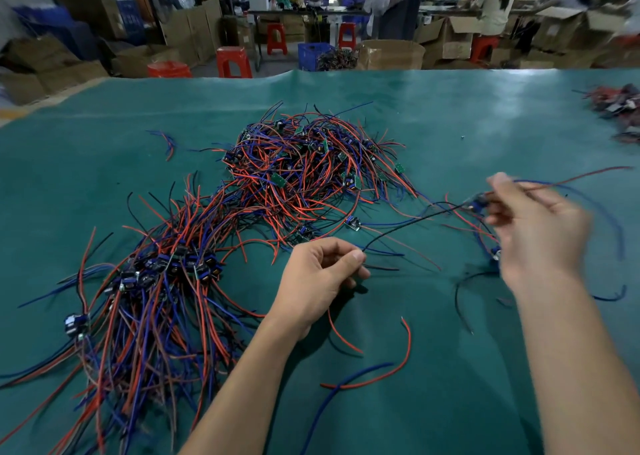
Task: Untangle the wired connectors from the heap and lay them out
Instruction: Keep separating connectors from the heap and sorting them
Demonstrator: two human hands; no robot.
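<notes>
Here, on the green-covered worktop (450, 115), the tangled heap of red, blue and black wired connectors (304, 167) lies beyond the hands, the left hand (322, 281) pinching a thin black wire (408, 224) while the blurred right hand (533, 226) pinches red and blue wires (568, 180).

Both hands (320, 274) (533, 222) seemingly pinching
</notes>
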